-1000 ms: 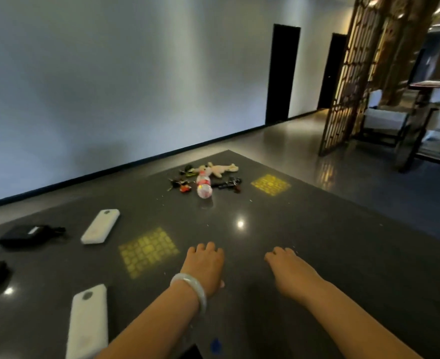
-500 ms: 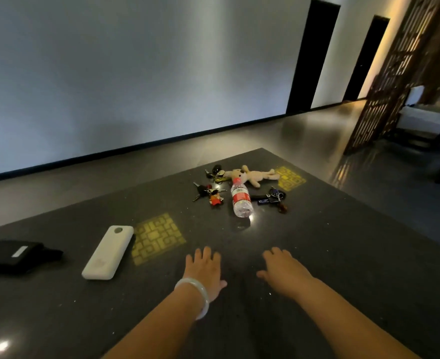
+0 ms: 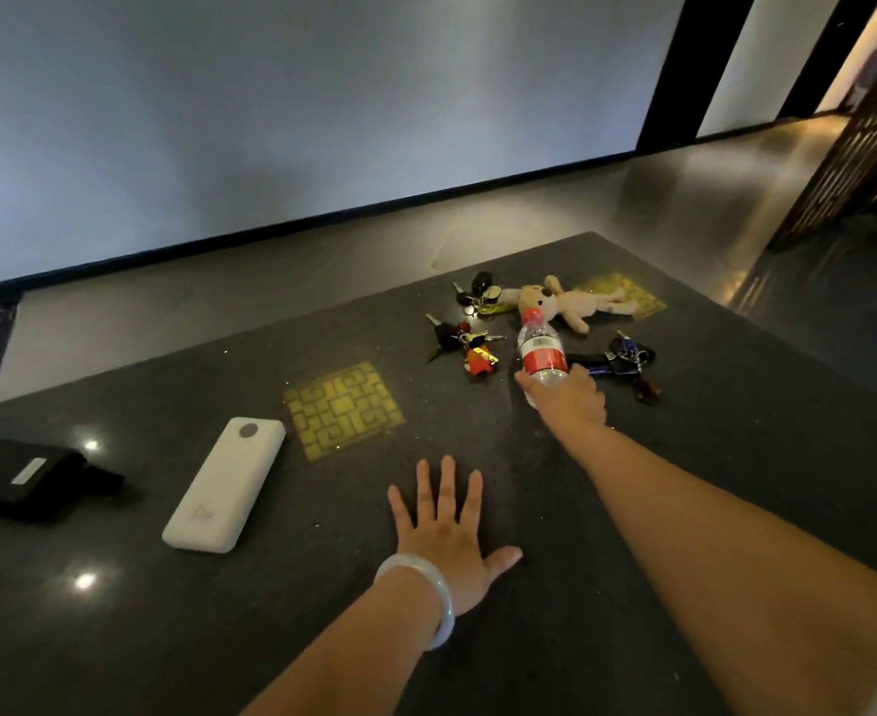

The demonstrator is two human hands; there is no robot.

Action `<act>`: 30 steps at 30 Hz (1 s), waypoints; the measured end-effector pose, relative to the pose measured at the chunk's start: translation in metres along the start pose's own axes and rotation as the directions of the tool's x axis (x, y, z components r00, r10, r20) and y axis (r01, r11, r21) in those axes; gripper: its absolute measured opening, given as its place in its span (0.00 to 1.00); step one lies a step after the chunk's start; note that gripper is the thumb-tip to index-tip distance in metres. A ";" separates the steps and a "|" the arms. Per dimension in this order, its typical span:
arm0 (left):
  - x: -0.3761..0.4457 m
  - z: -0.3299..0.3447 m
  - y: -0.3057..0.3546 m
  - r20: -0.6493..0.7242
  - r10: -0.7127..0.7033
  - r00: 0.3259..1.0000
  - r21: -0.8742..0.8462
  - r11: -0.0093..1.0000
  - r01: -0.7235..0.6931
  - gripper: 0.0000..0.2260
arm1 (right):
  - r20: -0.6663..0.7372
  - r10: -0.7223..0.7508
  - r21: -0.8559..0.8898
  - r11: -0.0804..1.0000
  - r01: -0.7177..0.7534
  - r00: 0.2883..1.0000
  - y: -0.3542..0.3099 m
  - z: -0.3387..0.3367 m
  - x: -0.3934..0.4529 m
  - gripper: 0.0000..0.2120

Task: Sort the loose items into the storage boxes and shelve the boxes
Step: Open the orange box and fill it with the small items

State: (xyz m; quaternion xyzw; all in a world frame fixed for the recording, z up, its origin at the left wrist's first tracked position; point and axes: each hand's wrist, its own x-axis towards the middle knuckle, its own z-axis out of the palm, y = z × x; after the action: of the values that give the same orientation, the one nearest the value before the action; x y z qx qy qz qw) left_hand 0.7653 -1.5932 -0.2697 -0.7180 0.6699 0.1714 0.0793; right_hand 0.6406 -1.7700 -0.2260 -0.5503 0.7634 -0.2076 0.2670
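The right hand (image 3: 568, 403) gripped the base of the water bottle (image 3: 541, 354), fingers curled round it, among keys on the dark counter (image 3: 736, 457); the left hand (image 3: 447, 540) lay flat, fingers spread

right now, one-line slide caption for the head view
Right hand grips a water bottle among keys and a plush bear; left hand lies flat on the dark table.
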 end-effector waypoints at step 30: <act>-0.149 0.040 0.025 0.118 0.065 0.991 -0.121 0.991 -0.051 0.54 | 0.228 0.106 -0.041 0.994 -0.099 0.968 0.084 -0.049 -0.213 0.40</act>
State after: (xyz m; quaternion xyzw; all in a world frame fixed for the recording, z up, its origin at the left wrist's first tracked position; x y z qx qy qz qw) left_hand 0.7279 -1.4421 -0.2518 -0.6899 0.6732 0.2562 0.0726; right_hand 0.6018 -1.5404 -0.2018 -0.5341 0.7578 -0.1173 0.3559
